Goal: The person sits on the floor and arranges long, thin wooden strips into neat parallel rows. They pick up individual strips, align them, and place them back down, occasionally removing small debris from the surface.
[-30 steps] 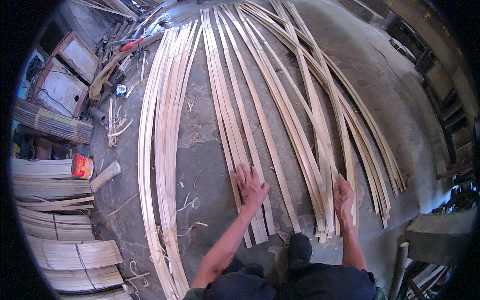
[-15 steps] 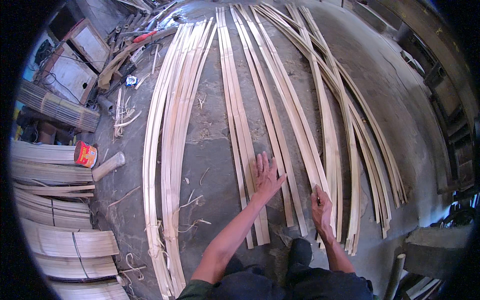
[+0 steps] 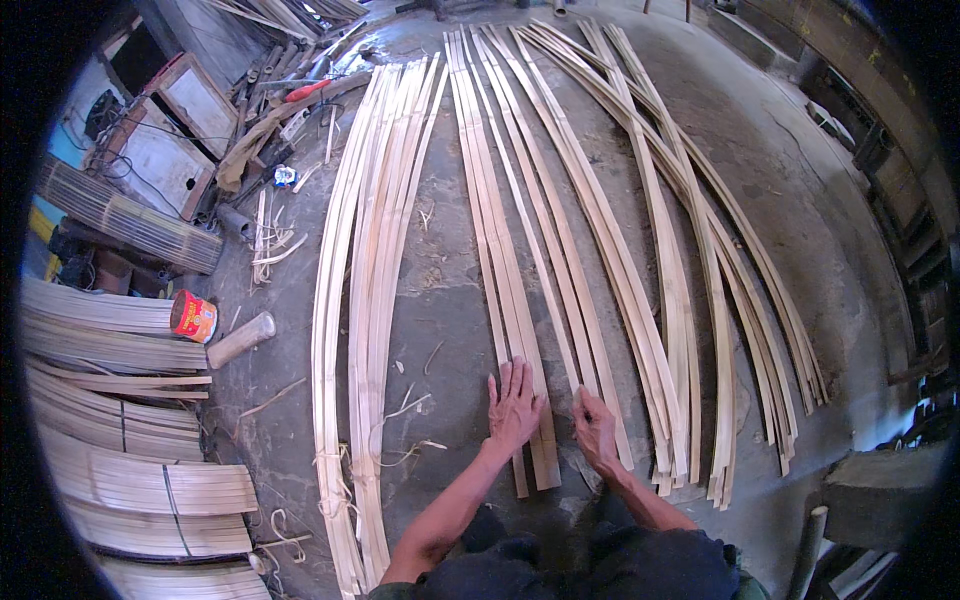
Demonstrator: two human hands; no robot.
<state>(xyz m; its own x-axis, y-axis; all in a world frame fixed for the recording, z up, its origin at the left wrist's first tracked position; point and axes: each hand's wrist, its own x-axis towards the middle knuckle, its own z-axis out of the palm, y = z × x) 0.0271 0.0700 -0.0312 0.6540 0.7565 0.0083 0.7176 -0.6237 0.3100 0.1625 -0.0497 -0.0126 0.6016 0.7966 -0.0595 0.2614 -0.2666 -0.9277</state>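
Long pale bamboo strips lie in rows on the floor, running away from me. My left hand (image 3: 515, 408) rests flat, fingers stretched, on the near part of the middle row of strips (image 3: 492, 255). Just right of it, my right hand (image 3: 596, 428) is closed, fingers pinched on the near end of a narrow bamboo strip (image 3: 541, 262). That strip lies beside a small group of strips (image 3: 568, 260), with a gap between it and the middle row. Farther right is another row of strips (image 3: 618, 262).
Crossed strips (image 3: 722, 330) spread at right; a bundle tied near its close end (image 3: 335, 300) lies at left. Stacked bundles (image 3: 165, 490), a red tin (image 3: 193, 317) and a wooden mallet-like block (image 3: 242, 340) line the left side. A concrete block (image 3: 880, 495) stands at right.
My right hand has moved left from the row at right, bringing a narrow strip toward the middle row. My left hand has drawn back nearer to me. The view has shifted slightly.
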